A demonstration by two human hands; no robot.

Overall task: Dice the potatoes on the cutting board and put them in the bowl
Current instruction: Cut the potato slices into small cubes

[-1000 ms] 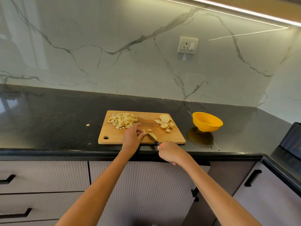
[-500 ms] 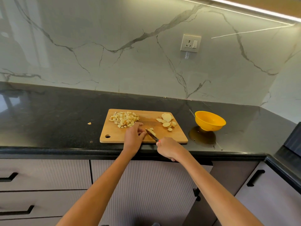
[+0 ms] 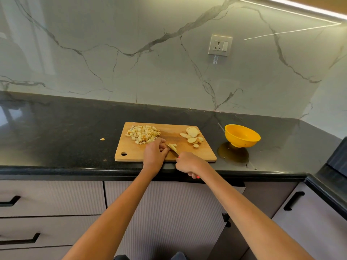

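A wooden board (image 3: 131,152) lies on the black counter (image 3: 65,128), near its front edge. On the board's far left sits a heap of dice (image 3: 143,134); on the far right, a cluster of slices (image 3: 192,136). Between them, toward the near edge, the left hand (image 3: 155,154) curls its fingers down onto a small potato piece (image 3: 172,146) – a few cut bits lie beside it. The right hand (image 3: 187,163) is wrapped round the handle of a knife (image 3: 173,152), whose blade meets that piece. A yellow bowl (image 3: 242,136) stands on the counter right of the board – apart from it. One stray scrap (image 3: 102,139) lies on the counter left of the board.
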